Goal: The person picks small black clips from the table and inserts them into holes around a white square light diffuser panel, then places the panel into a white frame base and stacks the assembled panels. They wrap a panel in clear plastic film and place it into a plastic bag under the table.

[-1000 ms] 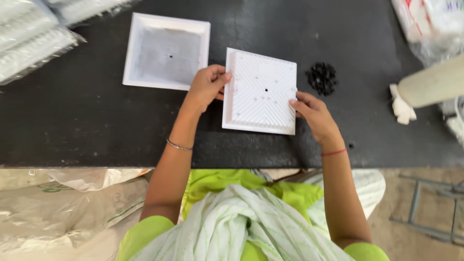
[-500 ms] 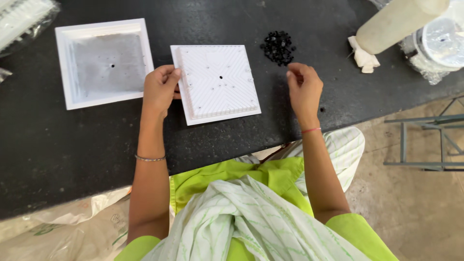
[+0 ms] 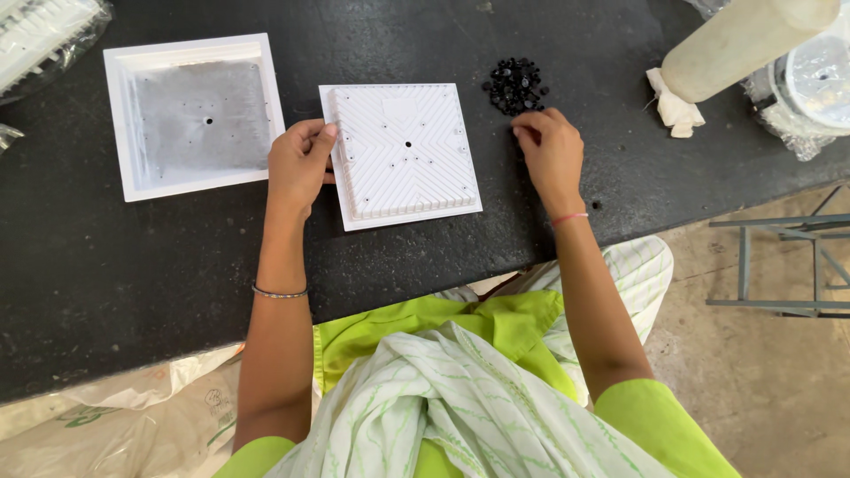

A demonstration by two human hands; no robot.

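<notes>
Black, speckled stone makes up the surface (image 3: 106, 283), which runs across the upper part of the head view; its near edge cuts diagonally above the person's lap, and bare concrete floor shows at the right with a grey metal frame (image 3: 779, 265) standing on it. Two white square pieces lie on the surface. One, a shallow tray with a grey inside (image 3: 190, 115), sits toward the far left corner. The other, a ribbed white panel (image 3: 403, 155), lies just right of it, near the middle. The left hand (image 3: 297, 168) grips the ribbed panel's left edge, thumb on top and fingers (image 3: 310, 133) curled against the rim. One heap of small black parts (image 3: 515, 84) lies beyond the panel's far right corner. The right hand (image 3: 551, 155) rests just beside that heap, fingers bunched together at the tips; whether they pinch a part I cannot tell. One pale cylinder (image 3: 744, 40) leans in at the far right, with a crumpled white cloth (image 3: 673, 106) beneath it. Clear plastic-wrapped goods (image 3: 810, 84) sit at the far right edge, and another wrapped bundle (image 3: 44, 26) at the far left corner.
</notes>
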